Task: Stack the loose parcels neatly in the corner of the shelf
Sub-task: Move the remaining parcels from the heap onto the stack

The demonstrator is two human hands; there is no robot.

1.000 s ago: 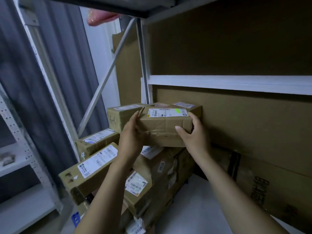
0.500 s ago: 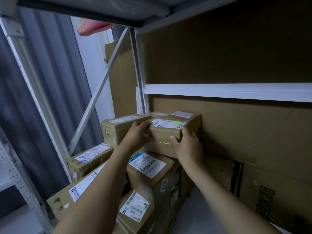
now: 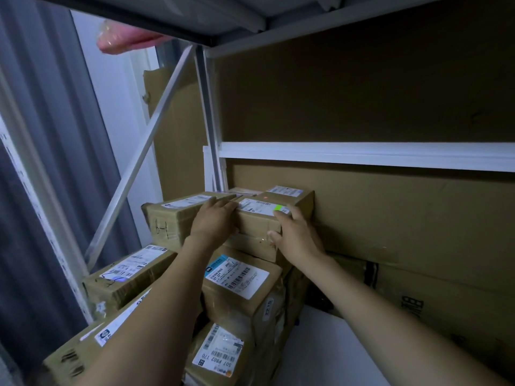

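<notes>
A brown parcel with a green-marked label (image 3: 257, 222) sits on top of the stack in the shelf's back left corner. My left hand (image 3: 213, 221) holds its left end, fingers over the top edge beside the neighbouring parcel (image 3: 170, 221). On its right end my right hand (image 3: 296, 236) grips, thumb on the front face and fingers on top. Another labelled parcel (image 3: 291, 195) lies right behind it against the cardboard back. Lower down are more labelled parcels (image 3: 237, 280) (image 3: 126, 274) (image 3: 220, 352), partly hidden by my forearms.
A large flat cardboard sheet (image 3: 404, 218) lines the back of the shelf under a white rail (image 3: 362, 156). A printed carton (image 3: 446, 307) leans at the lower right. White shelf board (image 3: 320, 355) shows below. A diagonal metal brace (image 3: 139, 154) crosses on the left. Something pink (image 3: 122, 40) lies overhead.
The green-labelled parcel has gone from held in front of the stack to lying level on top, next to the left parcel. Both hands stayed on it and the view came closer.
</notes>
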